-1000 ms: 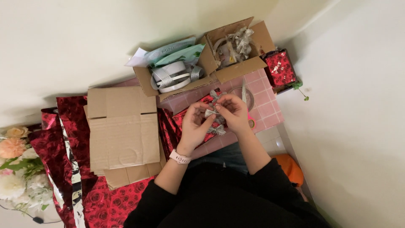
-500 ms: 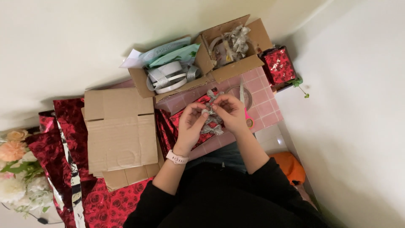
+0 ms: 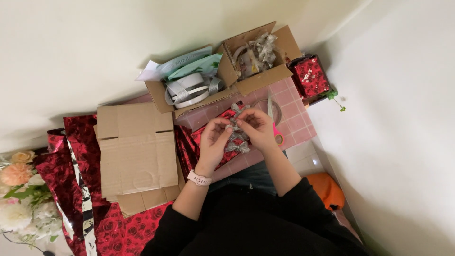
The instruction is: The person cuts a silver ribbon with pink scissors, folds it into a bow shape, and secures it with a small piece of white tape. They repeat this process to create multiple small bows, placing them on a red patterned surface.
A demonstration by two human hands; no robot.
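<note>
Both hands are working a length of silver ribbon [image 3: 238,137] just above a pink tiled board, near the middle of the scene: the left hand [image 3: 214,142] is pinching one part of it between thumb and fingertips, and the right hand [image 3: 256,127] is closing its fingers on another part right beside it, so the two grips are nearly touching. The ribbon is looking glittery and mesh-like, crumpling into small loops, with loose tails hanging down toward the near side. Judging from the pose, the step in hand is shaping or tying a small bow, and the next move is likely calling for a steady pinch at the centre while one hand pulls a loop through without letting the slippery weave unravel. Pink-handled scissors [image 3: 274,128] are lying just right of the right hand on the pink tiled board [image 3: 294,121]. Farther off, an open cardboard box [image 3: 256,52] is holding more silver ribbon, and a second box [image 3: 189,87] to its left is holding white rolls and pale green packets. A flat, matte sheet of cardboard [image 3: 135,151] is lying to the left over glossy red rose-print wrapping paper [image 3: 80,137], and soft artificial flowers [image 3: 19,189] are sitting at the far left edge.
</note>
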